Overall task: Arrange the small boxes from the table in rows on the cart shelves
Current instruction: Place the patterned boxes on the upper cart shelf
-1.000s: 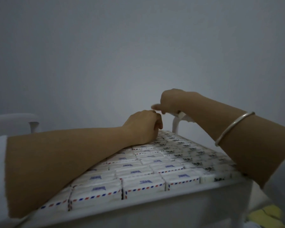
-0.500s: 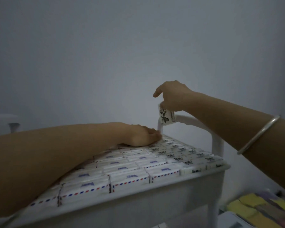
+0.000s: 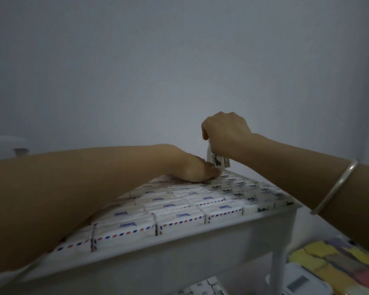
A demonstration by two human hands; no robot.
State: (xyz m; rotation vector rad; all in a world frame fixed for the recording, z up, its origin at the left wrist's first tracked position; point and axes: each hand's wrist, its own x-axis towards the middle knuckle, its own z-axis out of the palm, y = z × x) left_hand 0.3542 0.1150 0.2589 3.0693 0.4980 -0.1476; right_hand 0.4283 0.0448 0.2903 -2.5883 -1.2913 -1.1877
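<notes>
- Pinches one small box (image 3: 217,160) upright in the right grip (image 3: 226,135), just above the far edge of the top shelf (image 3: 179,254).
- Presses the left grip (image 3: 197,170), fingers flat and holding nothing, on the packed rows (image 3: 179,209) beside it.
- Looks nearly filled up top, near edge to far edge, with this box likely among the last here.
- Shows a few more boxes (image 3: 207,287) below the top shelf; probably more left to lay there.

Plain grey wall (image 3: 179,60) all around, dim and a bit blue. Low against wall, far left, a white round ledge (image 3: 6,143). Under wall, bottom right, yellow, pink and purple blocks (image 3: 332,262) by a white tub (image 3: 303,282).
</notes>
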